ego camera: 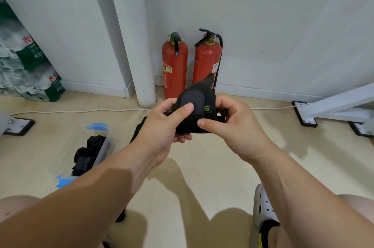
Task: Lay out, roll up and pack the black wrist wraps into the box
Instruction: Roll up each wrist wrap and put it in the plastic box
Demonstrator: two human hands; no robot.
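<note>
1. Both hands, left hand (pixel 162 126) and right hand (pixel 232 124), gripped the black wrist wrap (pixel 197 106) in mid-air, above the floor.
2. It looked soft and light, best pinched at the roll's ends.
3. The clear box (pixel 101 146) apparently held rolled wraps.

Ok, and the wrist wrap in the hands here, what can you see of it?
The wrist wrap is black, soft-looking fabric, partly rolled into a thick bundle, with a small yellow-green G mark on the side near the right hand. One loose pointed end sticks up from the top. It is held in the air above the floor. The left hand grips one side, thumb pressed on the front; the right hand grips the other, thumb at the lower edge. Its back is hidden.
</note>
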